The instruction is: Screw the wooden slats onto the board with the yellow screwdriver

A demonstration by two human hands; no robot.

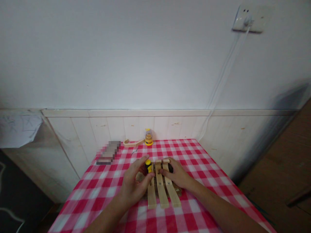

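Observation:
Three pale wooden strips (160,189) lie side by side on a darker board (179,191), their near ends sticking out towards me. Small screws show in them. On the left strip stands a short yellow-and-black screwdriver (148,166), its tip hidden. My left hand (134,179) is curled round this screwdriver, thumb near the strip and index finger by the handle's top. From the right, my right hand (177,174) grips the middle and right strips, with its thumb across them. A small black part (170,167) shows beside the right strip, its kind unclear.
A red-and-white checked cloth (201,200) covers the table. Towards the wall are a small yellow-capped jar (149,137), a curved wooden piece (131,144) and a blurred-out flat object (109,152). A cable (222,76) hangs from the wall socket (250,20).

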